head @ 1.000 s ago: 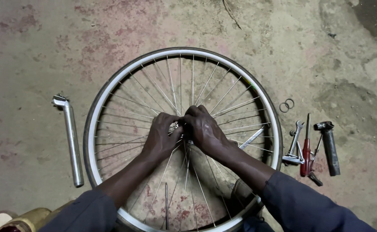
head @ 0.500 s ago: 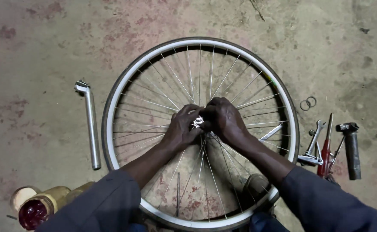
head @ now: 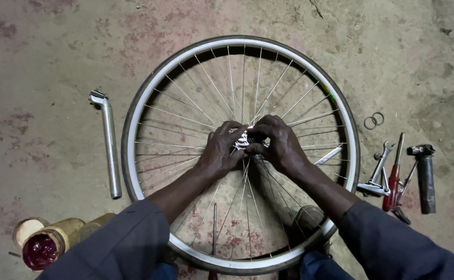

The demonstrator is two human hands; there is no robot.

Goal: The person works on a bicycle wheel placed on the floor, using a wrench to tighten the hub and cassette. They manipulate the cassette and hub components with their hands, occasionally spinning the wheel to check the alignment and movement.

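At ctr of the wheel [head: 133,155], left hand [head: 220,153] & right hand [head: 281,145] both pinch the hub [head: 242,140] btwn them.

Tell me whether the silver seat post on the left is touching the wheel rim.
Apart. The head view shows a strip of bare floor running between the seat post and the wheel along the post's whole length.

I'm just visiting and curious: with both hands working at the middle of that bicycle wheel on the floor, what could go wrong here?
Fingers could get pinched: the left hand and right hand work tight together on the hub among thin spokes. Small parts might roll away unnoticed, as two rings already lie loose on the floor. The open jar of red grease sits near the left sleeve and could tip.
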